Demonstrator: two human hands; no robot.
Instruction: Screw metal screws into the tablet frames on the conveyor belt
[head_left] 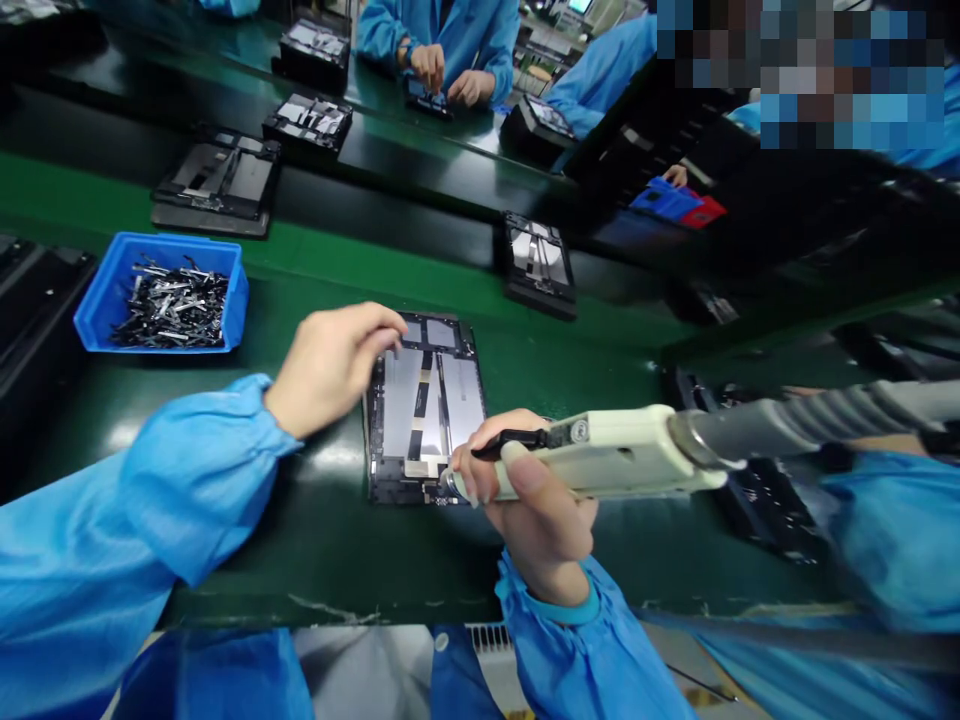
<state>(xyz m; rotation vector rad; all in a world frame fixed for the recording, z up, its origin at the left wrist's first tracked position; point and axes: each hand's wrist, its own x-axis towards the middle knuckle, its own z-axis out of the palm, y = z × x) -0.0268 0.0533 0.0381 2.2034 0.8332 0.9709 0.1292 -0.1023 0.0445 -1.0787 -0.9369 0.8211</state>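
Observation:
An opened tablet [390, 400] lies on the green bench before me, its grey inner plates and ribbon cables showing. My right hand [536, 490] is wrapped round a cream power screwdriver [622, 450] with a black lever. The driver's tip is at the tablet's near edge, by a small circuit board; whether it touches a screw is too small to tell. Over the tablet's far left corner hovers my left hand [334, 360], thumb and curled fingers brought together. What they hold, if anything, cannot be made out.
A blue bin [236, 300] full of small metal and black parts stands at left. Other opened tablets [217, 180] lie on the line, one [540, 260] at right. A grey hose [817, 415] runs right from the driver. Across the line a co-worker's hands [431, 70] handle another tablet.

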